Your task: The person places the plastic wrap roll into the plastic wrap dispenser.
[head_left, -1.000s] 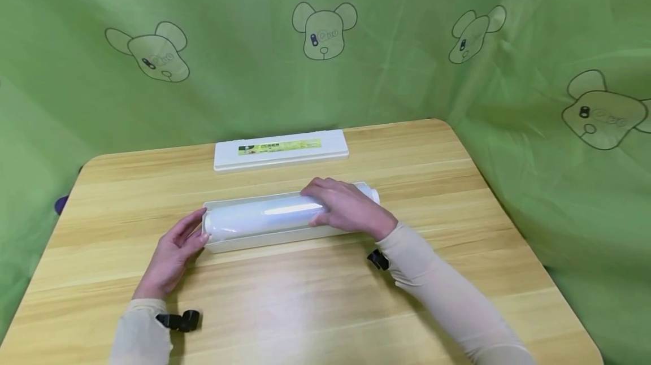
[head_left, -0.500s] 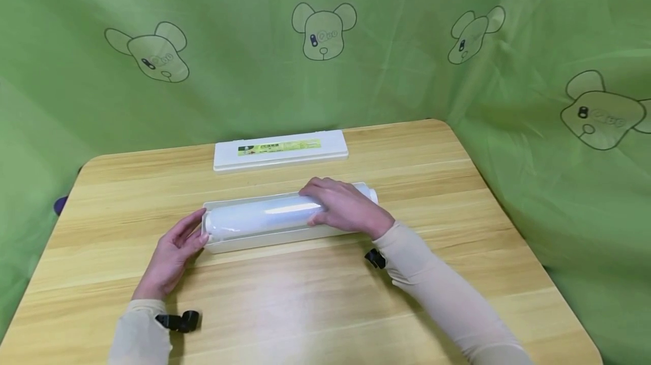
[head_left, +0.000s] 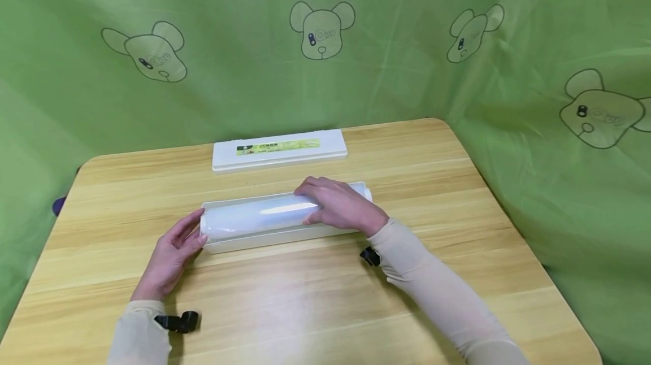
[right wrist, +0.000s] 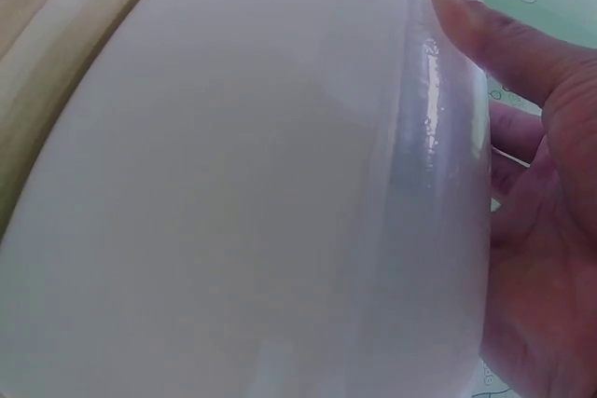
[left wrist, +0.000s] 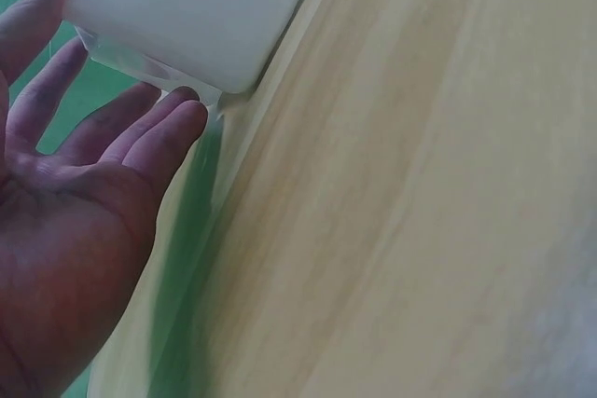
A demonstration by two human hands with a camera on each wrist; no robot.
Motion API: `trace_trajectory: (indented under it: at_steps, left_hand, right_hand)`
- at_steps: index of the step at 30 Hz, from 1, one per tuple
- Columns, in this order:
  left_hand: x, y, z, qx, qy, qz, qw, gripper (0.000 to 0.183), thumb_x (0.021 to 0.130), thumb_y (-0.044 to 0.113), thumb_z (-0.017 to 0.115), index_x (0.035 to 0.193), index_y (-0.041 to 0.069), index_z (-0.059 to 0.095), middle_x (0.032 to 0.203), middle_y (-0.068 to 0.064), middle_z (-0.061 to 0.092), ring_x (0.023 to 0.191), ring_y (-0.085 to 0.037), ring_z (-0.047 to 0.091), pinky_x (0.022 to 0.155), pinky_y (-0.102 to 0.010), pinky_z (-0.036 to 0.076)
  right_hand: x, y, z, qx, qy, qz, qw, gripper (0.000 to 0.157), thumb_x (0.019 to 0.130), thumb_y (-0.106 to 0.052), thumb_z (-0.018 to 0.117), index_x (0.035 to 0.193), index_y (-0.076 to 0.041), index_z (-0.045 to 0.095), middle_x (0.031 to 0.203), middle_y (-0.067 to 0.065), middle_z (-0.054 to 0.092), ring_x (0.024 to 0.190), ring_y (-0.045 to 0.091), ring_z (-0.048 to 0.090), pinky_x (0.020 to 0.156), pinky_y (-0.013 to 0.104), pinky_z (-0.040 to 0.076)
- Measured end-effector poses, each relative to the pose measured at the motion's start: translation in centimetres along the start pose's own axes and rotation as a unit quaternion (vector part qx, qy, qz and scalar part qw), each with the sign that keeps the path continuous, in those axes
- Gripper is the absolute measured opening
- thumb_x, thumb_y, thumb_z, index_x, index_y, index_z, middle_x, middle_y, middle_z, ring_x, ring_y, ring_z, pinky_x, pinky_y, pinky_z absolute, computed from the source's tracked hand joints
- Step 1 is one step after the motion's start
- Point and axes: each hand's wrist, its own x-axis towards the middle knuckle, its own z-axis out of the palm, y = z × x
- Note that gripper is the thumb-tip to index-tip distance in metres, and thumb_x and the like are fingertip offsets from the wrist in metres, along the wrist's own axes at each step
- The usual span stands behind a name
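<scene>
A roll of cling film [head_left: 244, 220] lies lengthwise in a long white plastic box [head_left: 274, 238] on the table. My right hand [head_left: 339, 204] grips the roll from above, right of its middle, thumb on the near side and fingers over the far side. Beyond the box's right end, the roll's white core still sticks out a little. My left hand [head_left: 170, 255] holds the box's left end between thumb and fingers. In the left wrist view, fingertips touch the end wall below the white box side [left wrist: 196, 16]. The right wrist view shows my thumb on the shiny film [right wrist: 431, 118].
A white lid [head_left: 328, 147] with a yellow-green label lies behind the box, near the table's back edge. Green cloth [head_left: 244, 88] printed with bear faces hangs behind and to the right of the wooden table [head_left: 285, 308].
My right hand and the roll have shifted slightly left, bringing the roll's left end up to my left hand. Its right end sticks out less. The left hand stays at the box end.
</scene>
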Motion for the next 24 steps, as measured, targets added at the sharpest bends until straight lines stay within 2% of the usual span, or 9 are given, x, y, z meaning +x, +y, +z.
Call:
trace_trajectory:
  at_steps: [10, 18, 24]
  left_hand:
    - [0.0, 0.1, 0.0, -0.006, 0.002, 0.001, 1.0000, 0.059, 0.095, -0.002, 0.061, 0.149, 0.002, 0.038, 0.148, -0.006, 0.043, 0.119, -0.003, 0.053, 0.100, -0.023, 0.044]
    - [-0.1, 0.1, 0.0, 0.000, 0.002, -0.008, 1.0000, 0.060, 0.096, 0.001, 0.062, 0.150, 0.003, 0.037, 0.152, -0.011, 0.037, 0.119, -0.002, 0.052, 0.100, -0.023, 0.044]
    - [-0.1, 0.1, 0.0, -0.004, 0.004, -0.009, 0.9999, 0.059, 0.095, 0.001, 0.062, 0.150, 0.003, 0.037, 0.151, -0.009, 0.039, 0.118, -0.002, 0.053, 0.100, -0.023, 0.044]
  right_hand:
    - [0.3, 0.2, 0.6, 0.010, 0.000, 0.001, 1.000, 0.060, 0.083, -0.037, 0.079, 0.133, -0.010, 0.059, 0.128, -0.001, 0.059, 0.119, 0.017, 0.053, 0.100, 0.035, 0.047]
    - [0.4, 0.3, 1.2, 0.017, -0.006, 0.007, 1.000, 0.059, 0.083, -0.036, 0.079, 0.133, -0.010, 0.060, 0.129, -0.001, 0.059, 0.119, 0.017, 0.053, 0.099, 0.035, 0.047]
    - [0.4, 0.4, 1.5, 0.018, -0.004, 0.010, 1.000, 0.059, 0.083, -0.037, 0.079, 0.132, -0.010, 0.059, 0.129, -0.001, 0.059, 0.119, 0.017, 0.053, 0.100, 0.035, 0.047]
